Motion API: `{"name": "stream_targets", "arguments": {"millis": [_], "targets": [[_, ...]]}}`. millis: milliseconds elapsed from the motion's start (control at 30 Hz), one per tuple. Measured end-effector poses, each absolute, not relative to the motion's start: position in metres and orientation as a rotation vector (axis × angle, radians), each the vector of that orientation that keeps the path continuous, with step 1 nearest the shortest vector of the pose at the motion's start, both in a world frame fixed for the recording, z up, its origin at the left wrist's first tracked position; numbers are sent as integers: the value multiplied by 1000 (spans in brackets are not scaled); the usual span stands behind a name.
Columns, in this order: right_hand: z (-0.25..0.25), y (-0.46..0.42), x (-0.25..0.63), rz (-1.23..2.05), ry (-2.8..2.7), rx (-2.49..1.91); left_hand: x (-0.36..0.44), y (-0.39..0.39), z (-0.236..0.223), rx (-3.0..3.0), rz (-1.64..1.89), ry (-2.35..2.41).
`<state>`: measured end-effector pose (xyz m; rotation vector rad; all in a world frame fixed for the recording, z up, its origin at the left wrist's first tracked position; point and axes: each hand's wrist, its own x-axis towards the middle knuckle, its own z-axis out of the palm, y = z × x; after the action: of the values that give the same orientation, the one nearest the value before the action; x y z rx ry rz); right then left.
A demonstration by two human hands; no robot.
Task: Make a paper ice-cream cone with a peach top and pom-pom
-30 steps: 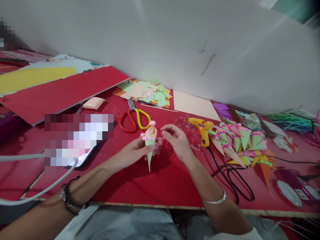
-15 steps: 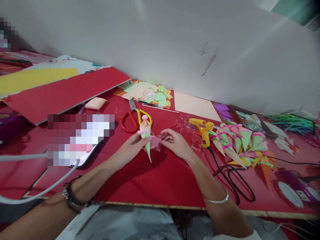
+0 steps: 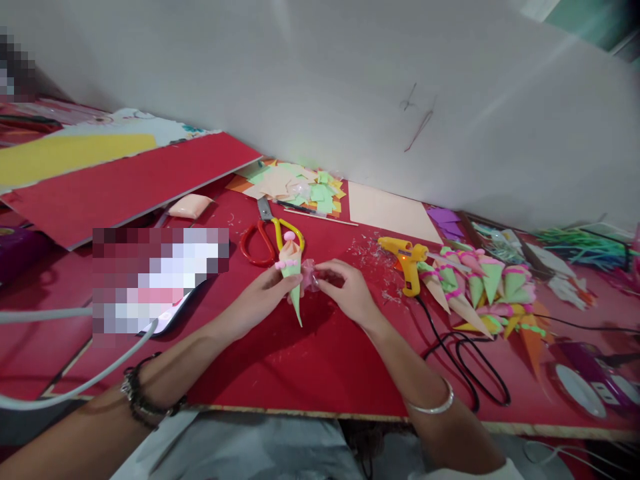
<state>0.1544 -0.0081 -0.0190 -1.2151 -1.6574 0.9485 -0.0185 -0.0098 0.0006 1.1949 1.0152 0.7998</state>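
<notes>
A pale green paper cone [image 3: 295,287] with a peach top and pink trim is held in my left hand [image 3: 270,285], its tip pointing down toward me. Beside it, my right hand [image 3: 345,288] pinches a small clear plastic bag [image 3: 310,276] with something pink in it, close to the cone. My left fingertips behind the cone are partly hidden. Just beyond the cone lie scissors [image 3: 259,245] with one red and one yellow handle. To the right of my right hand rests a yellow glue gun [image 3: 409,263] with a black cord.
Several finished paper cones [image 3: 480,280] are heaped at the right. Paper pieces [image 3: 310,190] lie at the back by a peach sheet [image 3: 390,210]. A phone [image 3: 185,293] with a white cable is at left, below a red board [image 3: 135,180]. The wall closes the back.
My right hand has shifted slightly left, and the plastic bag is now more crumpled together beside the cone. My left hand and the cone have barely moved.
</notes>
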Motion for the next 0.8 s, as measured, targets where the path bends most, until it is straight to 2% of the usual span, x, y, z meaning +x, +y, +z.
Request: {"name": "stream_targets", "arguments": {"millis": [400, 633, 800], "targets": [[-22, -9, 147, 939, -1615, -1171, -20, -11, 3, 1205, 767, 1058], [-18, -10, 145, 796, -1724, -1221, -21, -10, 1, 1329, 693, 1019], [-18, -9, 145, 1047, -1553, -1181, -19, -10, 0, 1450, 677, 1045]]}}
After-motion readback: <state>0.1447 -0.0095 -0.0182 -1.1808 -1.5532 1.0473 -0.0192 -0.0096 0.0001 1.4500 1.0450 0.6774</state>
